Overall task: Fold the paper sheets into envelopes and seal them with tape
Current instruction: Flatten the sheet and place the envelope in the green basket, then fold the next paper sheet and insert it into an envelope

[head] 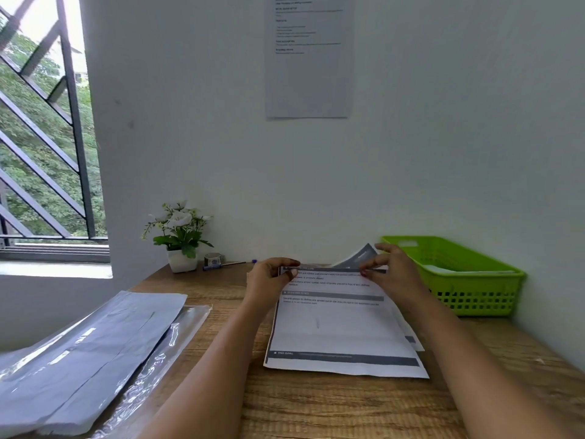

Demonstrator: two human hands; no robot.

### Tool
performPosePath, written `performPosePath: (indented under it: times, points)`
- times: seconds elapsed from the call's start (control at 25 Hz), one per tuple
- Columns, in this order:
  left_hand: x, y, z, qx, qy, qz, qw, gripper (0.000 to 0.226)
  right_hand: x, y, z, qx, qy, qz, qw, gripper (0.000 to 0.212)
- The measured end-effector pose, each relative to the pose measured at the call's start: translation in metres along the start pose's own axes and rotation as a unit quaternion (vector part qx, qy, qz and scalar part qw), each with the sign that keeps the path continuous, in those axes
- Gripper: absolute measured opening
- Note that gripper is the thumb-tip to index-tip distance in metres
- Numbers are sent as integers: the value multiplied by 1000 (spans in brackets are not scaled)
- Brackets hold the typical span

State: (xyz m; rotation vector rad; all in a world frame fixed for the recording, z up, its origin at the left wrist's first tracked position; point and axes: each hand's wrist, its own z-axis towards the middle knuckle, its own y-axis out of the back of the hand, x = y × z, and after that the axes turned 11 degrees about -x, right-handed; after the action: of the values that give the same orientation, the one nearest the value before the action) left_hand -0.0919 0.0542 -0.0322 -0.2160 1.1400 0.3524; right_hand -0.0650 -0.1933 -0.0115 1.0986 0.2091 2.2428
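Both my hands pinch the far edge of a printed sheet on the worktop.

My left hand (272, 277) and right hand (391, 274) each have a closed grip on the top paper sheet (338, 327), which lies over other sheets on the worktop (316, 407). The green basket (474, 299) to the right holds some white paper.

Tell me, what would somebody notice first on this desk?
Probably the two hands, left hand and right hand, pinching the far edge of a printed paper sheet in the middle of the wooden desk. Next, the bright green basket at the right and the little white flower pot by the wall.
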Motion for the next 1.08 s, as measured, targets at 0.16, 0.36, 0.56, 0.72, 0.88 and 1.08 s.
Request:
performPosePath:
  times: [0.16,0.36,0.56,0.72,0.88,1.08]
  points:
    - [-3,-2,-4,-19,-32,67,997,9,5,1,-1,-2,47,-132,990,7]
    - [2,-1,3,-79,-91,166,979,11,8,-2,-1,-12,56,-153,987,7]
    - [2,0,2,-88,-25,32,995,18,-17,-3,1,25,-73,48,996,18]
    - [-2,3,1,-103,27,-56,993,16,-15,-1,-1,16,-155,201,967,18]
    - [-8,2,-4,-65,85,-95,990,32,-13,0,2,-26,-148,237,960,14]
    - [-6,0,-4,-32,134,-86,987,19,-10,2,1,-59,-157,284,944,18]
